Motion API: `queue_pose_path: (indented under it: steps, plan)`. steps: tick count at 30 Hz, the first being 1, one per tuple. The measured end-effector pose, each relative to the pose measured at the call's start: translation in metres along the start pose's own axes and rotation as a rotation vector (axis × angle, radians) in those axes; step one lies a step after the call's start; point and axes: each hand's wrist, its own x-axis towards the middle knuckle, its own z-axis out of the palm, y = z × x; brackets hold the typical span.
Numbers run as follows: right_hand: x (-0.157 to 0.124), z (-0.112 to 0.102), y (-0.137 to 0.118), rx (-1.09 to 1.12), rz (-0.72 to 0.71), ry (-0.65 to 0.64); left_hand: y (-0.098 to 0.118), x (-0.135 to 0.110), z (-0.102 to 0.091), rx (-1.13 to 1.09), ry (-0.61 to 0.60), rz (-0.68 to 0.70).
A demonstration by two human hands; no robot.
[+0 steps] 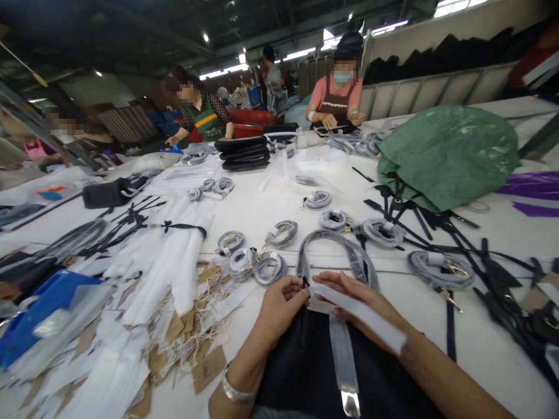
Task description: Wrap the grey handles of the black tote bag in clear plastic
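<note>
The black bag (301,372) lies beneath your left hand (282,302), which pinches near its top edge, apparently to steady it, and your right hand (365,295), fingers extended along a white strip (371,323), grip unclear, coiled straps (241,263) beyond.

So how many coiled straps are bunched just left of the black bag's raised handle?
4: rear-left coil, rear-right coil, front-left coil, and front-right coil just beyond the left hand. One tucked underneath can't be ruled out.
</note>
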Motion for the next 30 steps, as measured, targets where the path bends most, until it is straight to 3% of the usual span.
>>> queue_pose_path:
  steps: [3,9,17,22,27,30]
  plan:
    - [-0.001,0.001,-0.001,-0.005,-0.060,-0.024,0.000,-0.001,0.001,-0.024,0.013,-0.006]
    - [0.005,-0.001,0.006,-0.456,-0.362,0.117,-0.009,0.005,0.000,0.012,0.014,0.066]
    - [0.008,-0.010,0.007,-0.796,-0.657,0.110,-0.007,0.003,-0.001,0.028,0.055,0.086]
    - [0.004,-0.009,0.002,-1.011,-0.646,0.181,-0.002,0.001,-0.004,0.134,0.161,0.123]
    - [0.001,0.000,0.002,-1.075,-0.623,0.159,0.007,-0.002,-0.002,0.218,0.269,0.152]
    - [0.000,0.007,0.006,-1.000,-0.591,0.303,0.011,-0.004,-0.001,0.268,0.304,0.194]
